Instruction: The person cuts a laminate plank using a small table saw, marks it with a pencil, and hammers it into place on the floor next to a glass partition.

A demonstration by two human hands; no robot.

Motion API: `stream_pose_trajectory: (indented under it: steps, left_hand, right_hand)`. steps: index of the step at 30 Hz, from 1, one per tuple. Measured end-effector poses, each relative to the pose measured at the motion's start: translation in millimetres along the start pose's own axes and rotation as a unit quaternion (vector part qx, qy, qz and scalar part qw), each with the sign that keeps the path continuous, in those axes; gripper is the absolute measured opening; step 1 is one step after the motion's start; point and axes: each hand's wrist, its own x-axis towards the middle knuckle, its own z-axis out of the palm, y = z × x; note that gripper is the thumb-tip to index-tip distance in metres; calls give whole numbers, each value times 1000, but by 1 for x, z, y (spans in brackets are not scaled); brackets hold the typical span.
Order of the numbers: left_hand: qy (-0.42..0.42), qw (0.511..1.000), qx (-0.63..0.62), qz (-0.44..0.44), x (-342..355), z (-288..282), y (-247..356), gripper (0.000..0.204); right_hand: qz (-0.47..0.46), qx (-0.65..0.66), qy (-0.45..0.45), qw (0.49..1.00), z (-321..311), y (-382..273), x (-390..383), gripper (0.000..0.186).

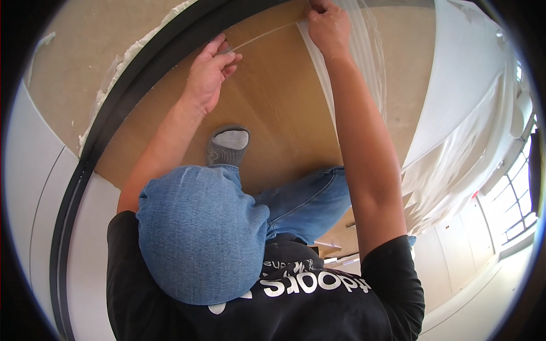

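A thin pale strip (267, 34) runs taut-looking between our 2 bare hands, slanting up from the fingertips of our left hand (208, 75) toward our right hand (330, 31), above a brown wood-grain panel (273, 102). Our left hand pinches the near end of the strip between thumb and fingers, the other fingers loosely bent; our right is curled at the upper edge of view, and we cannot tell whether it grips the strip. Just beyond our left hand, a black curved-looking frame (133, 71) borders the panel, with a tan surface (68, 59) on its far side. Under our right hand and wrist lie a narrow white band (319, 63) and wrinkled translucent film (368, 51); farther right of that hand, white sheeting (463, 170) hangs in folds near a gridded window (516, 196). Below our left hand, a grey shoe (227, 145) rests on the panel, and nearer our body rises a knee in blue jeans (199, 233), with our black T-shirt (341, 310) behind.
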Motion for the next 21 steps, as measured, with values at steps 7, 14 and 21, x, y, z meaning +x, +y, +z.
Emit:
stream_pose_trajectory:
  steps: [7, 14, 21]
  left_hand:
    - [-9, 999, 39, -6, -4, 1, 8, 58]
    - [-43, 997, 50, -38, -2, -8, 15, 57]
    - [-68, 988, 126, -51, 3, -8, 28, 60]
  right_hand:
    - [-7, -17, 10, 1000, 2, -1, 2, 27]
    - [13, 10, -2, 1000, 4, 3, 2, 25]
    - [5, -86, 2, 996, 8, -3, 8, 24]
